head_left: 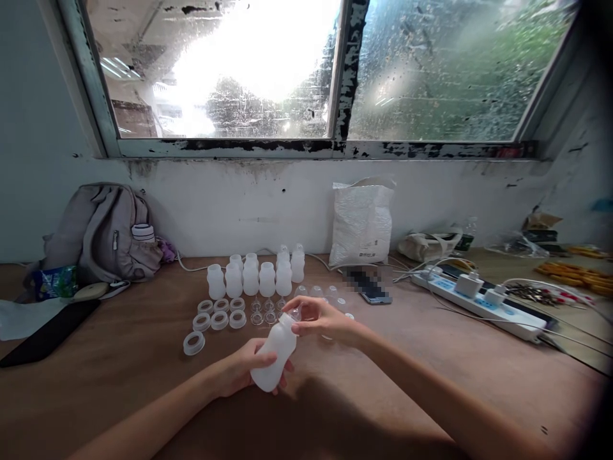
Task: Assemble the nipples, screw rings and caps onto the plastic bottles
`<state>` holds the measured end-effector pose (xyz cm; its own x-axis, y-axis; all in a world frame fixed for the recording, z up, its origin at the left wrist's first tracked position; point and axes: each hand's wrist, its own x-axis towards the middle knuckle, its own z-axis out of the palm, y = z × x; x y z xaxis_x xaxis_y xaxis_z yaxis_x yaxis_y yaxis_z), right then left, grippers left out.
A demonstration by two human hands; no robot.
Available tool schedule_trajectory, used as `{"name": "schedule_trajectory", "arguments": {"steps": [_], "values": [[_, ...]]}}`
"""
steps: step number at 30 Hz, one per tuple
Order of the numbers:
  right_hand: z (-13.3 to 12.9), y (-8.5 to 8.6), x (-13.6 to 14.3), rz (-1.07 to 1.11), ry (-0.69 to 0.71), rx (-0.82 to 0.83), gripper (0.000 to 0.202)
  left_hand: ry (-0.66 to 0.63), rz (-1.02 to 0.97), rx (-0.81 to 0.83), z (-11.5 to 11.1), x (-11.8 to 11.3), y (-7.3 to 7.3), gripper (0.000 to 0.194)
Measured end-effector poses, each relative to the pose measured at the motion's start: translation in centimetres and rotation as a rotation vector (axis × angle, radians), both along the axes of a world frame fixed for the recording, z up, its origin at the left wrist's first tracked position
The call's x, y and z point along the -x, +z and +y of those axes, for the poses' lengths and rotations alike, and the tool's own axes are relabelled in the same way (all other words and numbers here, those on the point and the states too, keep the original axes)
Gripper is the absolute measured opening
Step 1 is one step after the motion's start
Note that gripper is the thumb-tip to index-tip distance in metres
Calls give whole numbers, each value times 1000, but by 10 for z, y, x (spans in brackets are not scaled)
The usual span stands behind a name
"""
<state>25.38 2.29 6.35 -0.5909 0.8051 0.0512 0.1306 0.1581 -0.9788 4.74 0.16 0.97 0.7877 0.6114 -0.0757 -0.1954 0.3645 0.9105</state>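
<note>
A frosted white bottle is tilted above the table's front part, its neck up and to the right. My left hand is wrapped round its body. At the bottle's mouth, my right hand has its fingers closed round a clear nipple. Behind the hands stand several frosted bottles. White collar rings lie left of the held bottle, with one ring nearest me. Clear nipples sit between the rings and my right hand. Clear caps lie behind my right hand, some partly hidden.
A grey backpack and a black flat item are at the left. Against the wall stands a white plastic bag. A phone, a power strip and cables lie to the right.
</note>
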Motion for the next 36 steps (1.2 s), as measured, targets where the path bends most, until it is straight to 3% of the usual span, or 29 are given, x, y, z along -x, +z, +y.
{"name": "schedule_trajectory", "arguments": {"steps": [3, 7, 9, 13, 14, 16, 19, 22, 27, 30, 32, 36], "values": [[-9, -7, 12, 287, 162, 200, 59, -73, -35, 83, -13, -5, 6, 39], [-24, -5, 24, 386, 363, 361, 56, -154, -85, 169, -32, -13, 14, 35], [-29, -2, 29, 369, 280, 348, 42, -83, -48, 113, -33, -17, 14, 32], [-34, -6, 38, 284, -236, 190, 26, 292, 178, -217, -21, -22, 6, 21], [-34, -8, 40, 276, -308, 162, 26, 337, 216, -264, -19, -23, 4, 20], [-34, -11, 41, 293, -280, 177, 28, 316, 182, -203, -19, -23, 4, 19], [-36, -11, 41, 378, -38, 302, 38, 106, -31, 91, -31, -22, 9, 21], [-39, -10, 42, 417, 48, 370, 33, -8, -114, 191, -41, -23, 14, 25], [-41, -12, 47, 378, -198, 325, 23, 276, 132, -78, -34, -29, 11, 13], [-40, -10, 46, 382, -183, 264, 20, 336, 201, -191, -31, -31, 8, 12], [-40, -7, 44, 402, -71, 301, 23, 263, 103, -60, -34, -30, 8, 15], [-41, -4, 42, 451, 106, 359, 30, -88, -117, 240, -43, -24, 12, 27]]}}
